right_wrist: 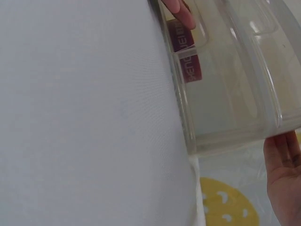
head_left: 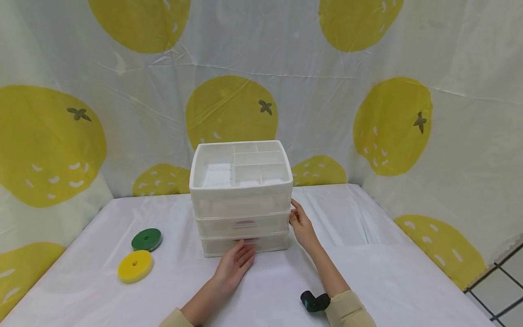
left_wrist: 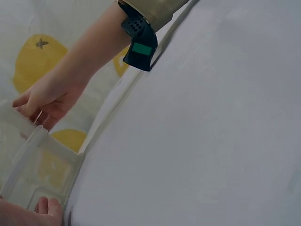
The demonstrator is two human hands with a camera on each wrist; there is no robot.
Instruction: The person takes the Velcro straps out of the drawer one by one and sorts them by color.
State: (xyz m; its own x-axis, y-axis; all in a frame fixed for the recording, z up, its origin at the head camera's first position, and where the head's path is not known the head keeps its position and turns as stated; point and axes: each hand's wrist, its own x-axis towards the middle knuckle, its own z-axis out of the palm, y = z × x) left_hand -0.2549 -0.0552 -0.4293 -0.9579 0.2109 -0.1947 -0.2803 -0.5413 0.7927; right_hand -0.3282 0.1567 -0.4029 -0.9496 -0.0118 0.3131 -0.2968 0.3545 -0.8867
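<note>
A white drawer unit point(head_left: 241, 200) with clear drawer fronts stands on the white-covered table, its top tray split into compartments. My left hand point(head_left: 234, 267) is at the bottom drawer point(head_left: 220, 246), palm turned up. Its fairly straight fingers point(right_wrist: 183, 14) touch the drawer front near the handle recess in the right wrist view. Against the unit's right side rests my right hand point(head_left: 301, 225), fingers extended along the wall. A dark red label point(right_wrist: 192, 68) with white lettering shows through the clear front in the right wrist view.
Left of the unit lie a green disc-shaped roll point(head_left: 146, 239) and a yellow one point(head_left: 135, 266), each with a small centre hole. A black device point(head_left: 314, 301) sits at the right sleeve. A lemon-patterned curtain point(head_left: 310, 109) hangs behind the table point(head_left: 367, 268).
</note>
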